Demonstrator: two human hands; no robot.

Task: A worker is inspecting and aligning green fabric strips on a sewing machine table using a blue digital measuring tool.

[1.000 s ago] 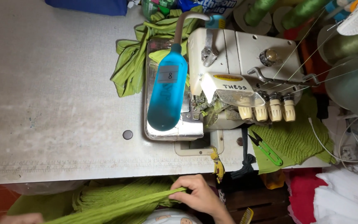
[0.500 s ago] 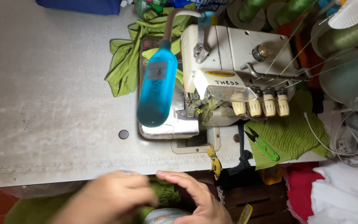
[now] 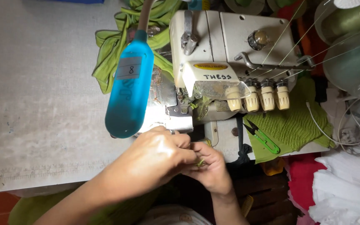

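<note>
Both hands (image 3: 184,160) pinch green fabric bit (image 3: 200,162) btwn fingertips, by sewing machine (image 3: 230,54).

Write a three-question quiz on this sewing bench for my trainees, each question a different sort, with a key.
1. True or false: both hands meet at the table's front edge.
2. What colour are the snips' handles? A red, B green, C white
3. Fill in: the lamp head is ____.

Key
1. True: left hand and right hand touch, pinching a green scrap by the table.
2. B: snips.
3. Blue: lamp, beside the machine.
</note>
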